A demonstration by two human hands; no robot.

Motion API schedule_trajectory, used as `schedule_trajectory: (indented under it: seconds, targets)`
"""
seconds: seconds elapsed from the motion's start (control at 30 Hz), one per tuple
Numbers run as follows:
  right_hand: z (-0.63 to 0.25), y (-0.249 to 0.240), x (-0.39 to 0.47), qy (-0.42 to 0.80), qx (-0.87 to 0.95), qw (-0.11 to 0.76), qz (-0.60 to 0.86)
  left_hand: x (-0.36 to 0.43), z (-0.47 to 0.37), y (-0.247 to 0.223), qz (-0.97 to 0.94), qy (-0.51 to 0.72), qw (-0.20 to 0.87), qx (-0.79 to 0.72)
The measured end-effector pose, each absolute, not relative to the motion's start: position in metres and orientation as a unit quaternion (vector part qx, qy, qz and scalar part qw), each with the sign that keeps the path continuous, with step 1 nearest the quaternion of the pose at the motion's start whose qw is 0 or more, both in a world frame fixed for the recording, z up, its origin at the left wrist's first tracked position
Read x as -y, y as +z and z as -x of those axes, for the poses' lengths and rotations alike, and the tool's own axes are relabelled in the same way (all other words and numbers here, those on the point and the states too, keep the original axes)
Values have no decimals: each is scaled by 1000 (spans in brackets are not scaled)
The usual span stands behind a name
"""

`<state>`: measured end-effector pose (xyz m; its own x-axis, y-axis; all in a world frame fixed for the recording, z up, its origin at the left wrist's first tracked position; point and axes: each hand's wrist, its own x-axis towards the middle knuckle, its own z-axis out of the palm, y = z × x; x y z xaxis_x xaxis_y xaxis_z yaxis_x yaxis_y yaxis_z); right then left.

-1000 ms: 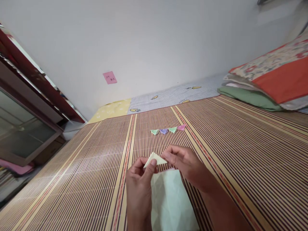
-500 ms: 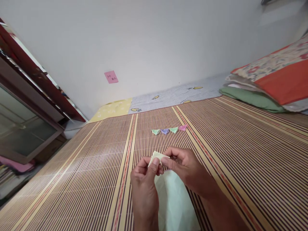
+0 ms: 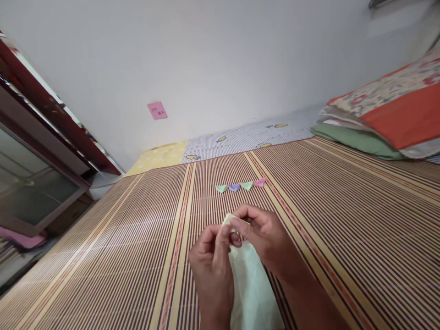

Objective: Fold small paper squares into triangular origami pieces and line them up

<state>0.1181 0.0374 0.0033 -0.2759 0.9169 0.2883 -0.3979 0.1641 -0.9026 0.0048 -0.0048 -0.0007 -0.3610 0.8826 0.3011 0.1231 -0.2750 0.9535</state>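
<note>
A small folded piece of pale yellow paper [image 3: 228, 219] is pinched between both hands above the mat. My left hand [image 3: 213, 256] grips its lower left side with thumb and fingers, while my right hand [image 3: 263, 233] has its thumb pressed over the face of the paper. Much of the paper is hidden behind the thumbs. Beyond the hands, several small folded paper pieces lie in a row: a green one [image 3: 221, 188], a purple one [image 3: 234, 187], another green one [image 3: 246, 185] and a pink one [image 3: 259, 182]. Pale green cloth [image 3: 254, 286] shows below my wrists.
A striped bamboo mat [image 3: 120, 243] covers the bed. Folded bedding [image 3: 398, 119] is stacked at the right. A pink note [image 3: 157, 110] is stuck to the white wall [image 3: 220, 55]. At the left stands a cabinet with a glass door [image 3: 34, 178].
Both hands have shifted slightly to the right with the paper. My right thumb has moved up over the paper, so less of it shows. The row of folded pieces stays put.
</note>
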Motion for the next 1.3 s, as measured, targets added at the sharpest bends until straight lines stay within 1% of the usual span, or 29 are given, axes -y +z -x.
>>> schedule_trajectory:
  seconds: [0.07, 0.17, 0.3, 0.4, 0.53, 0.63, 0.73, 0.83, 0.93, 1.0, 1.17, 1.3]
  targets:
    - [-118, 3, -39, 612, 503, 559, 245, 5, -4, 1, -498, 620, 323, -513]
    - [-121, 3, -40, 620, 504, 549, 244, 7, -4, 3, -511, 614, 301, -521]
    - [-123, 5, -38, 597, 526, 547, 262, 8, -5, 4, -510, 621, 286, -523]
    - [-119, 6, -35, 577, 532, 559, 268, 6, -5, 3, -507, 608, 315, -523]
    - [-114, 5, -33, 549, 519, 587, 289, 4, -2, 1, -475, 604, 384, -512]
    - [-114, 5, -35, 566, 528, 565, 286, 4, 2, 0, -481, 583, 405, -514]
    - [-117, 4, -37, 581, 550, 535, 271, 5, 7, 0, -511, 560, 382, -529]
    - [-118, 3, -38, 570, 557, 533, 285, 5, 10, 1, -527, 550, 373, -530]
    - [-116, 1, -37, 546, 540, 557, 316, 3, 9, 1, -507, 571, 381, -522]
    - [-114, 0, -37, 544, 527, 568, 323, 2, 8, 0, -480, 587, 407, -509]
    - [-117, 1, -40, 573, 542, 535, 301, 0, 8, 0, -411, 601, 485, -485]
    - [-128, 2, -44, 528, 565, 550, 316, -2, 12, -2, -352, 662, 475, -461]
